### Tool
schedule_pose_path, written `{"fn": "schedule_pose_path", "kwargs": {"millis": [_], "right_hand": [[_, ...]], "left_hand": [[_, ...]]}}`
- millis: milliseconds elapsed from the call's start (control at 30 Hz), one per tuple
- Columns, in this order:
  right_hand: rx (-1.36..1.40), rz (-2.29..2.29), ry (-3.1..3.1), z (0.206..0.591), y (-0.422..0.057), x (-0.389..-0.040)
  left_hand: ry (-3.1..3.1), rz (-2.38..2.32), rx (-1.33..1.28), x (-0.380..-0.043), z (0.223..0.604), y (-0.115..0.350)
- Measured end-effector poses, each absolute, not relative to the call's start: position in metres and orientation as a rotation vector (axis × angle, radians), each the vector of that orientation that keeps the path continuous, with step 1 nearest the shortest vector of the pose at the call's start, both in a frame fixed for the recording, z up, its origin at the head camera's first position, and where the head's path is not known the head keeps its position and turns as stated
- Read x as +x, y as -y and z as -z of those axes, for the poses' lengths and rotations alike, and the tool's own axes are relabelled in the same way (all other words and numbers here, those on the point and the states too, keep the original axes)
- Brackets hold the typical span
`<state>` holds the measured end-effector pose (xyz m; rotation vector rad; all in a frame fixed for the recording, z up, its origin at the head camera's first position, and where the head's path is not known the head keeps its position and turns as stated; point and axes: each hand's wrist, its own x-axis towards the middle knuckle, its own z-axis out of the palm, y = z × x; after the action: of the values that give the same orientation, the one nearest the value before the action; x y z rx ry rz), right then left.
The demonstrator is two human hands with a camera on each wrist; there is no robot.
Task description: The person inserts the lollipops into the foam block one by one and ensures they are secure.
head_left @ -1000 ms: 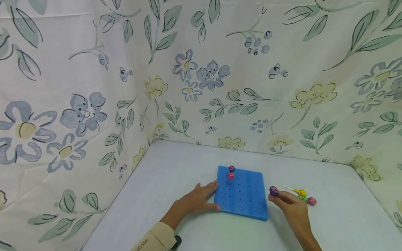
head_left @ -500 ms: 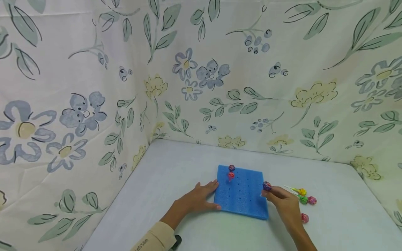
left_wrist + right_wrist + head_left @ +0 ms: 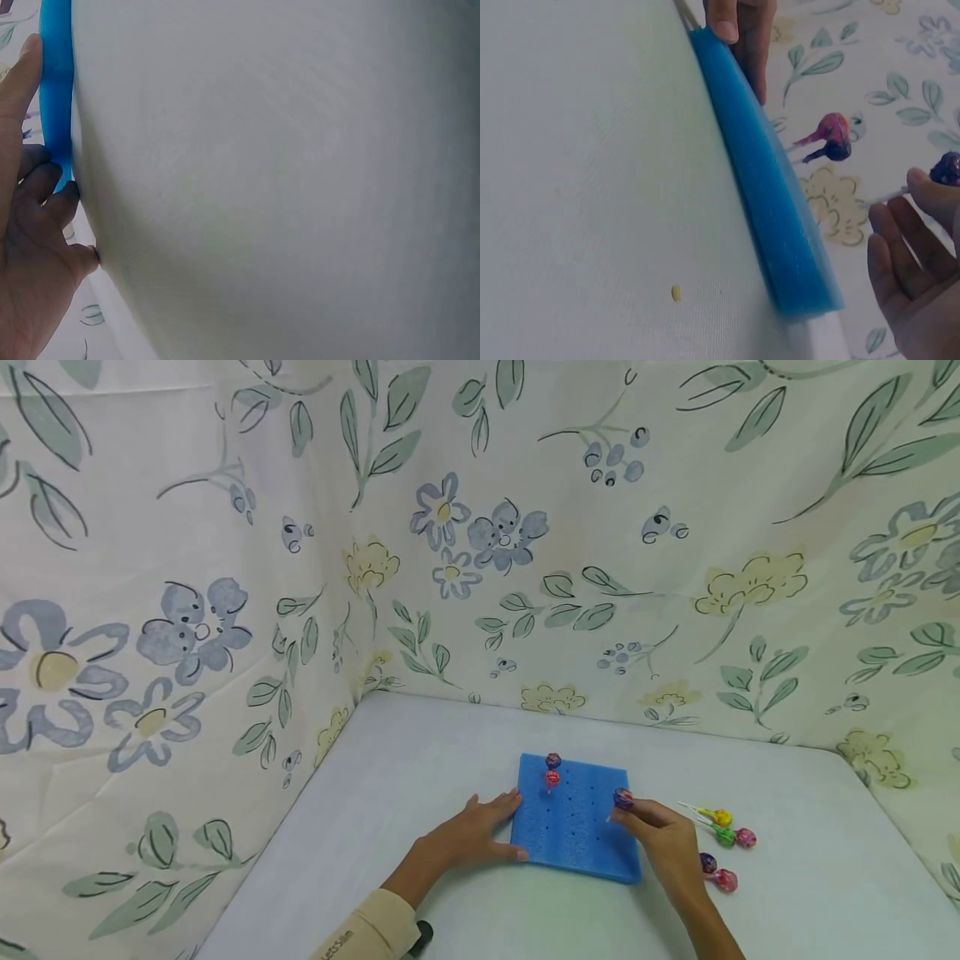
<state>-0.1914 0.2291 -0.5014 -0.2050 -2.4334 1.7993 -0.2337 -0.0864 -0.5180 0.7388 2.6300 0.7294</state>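
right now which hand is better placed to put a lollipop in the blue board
Probably the right hand: it pinches a lollipop by its stick close to the blue board, while the left hand rests against the board's left edge.

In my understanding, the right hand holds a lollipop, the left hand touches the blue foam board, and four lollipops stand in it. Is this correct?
Not four: the head view shows two standing in the blue foam board, a dark-wrapped lollipop and a red-wrapped lollipop. The rest stands.
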Motion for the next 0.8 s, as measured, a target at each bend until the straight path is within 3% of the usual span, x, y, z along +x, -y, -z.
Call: {"fn": "schedule_pose_path", "kwargs": {"millis": [800], "right_hand": [[-0.163,-1.864,2.387,0.508,-0.192,-0.207]], "left_hand": [[-2.634,-0.723,0.736,-0.235,0.521,0.087]]}}
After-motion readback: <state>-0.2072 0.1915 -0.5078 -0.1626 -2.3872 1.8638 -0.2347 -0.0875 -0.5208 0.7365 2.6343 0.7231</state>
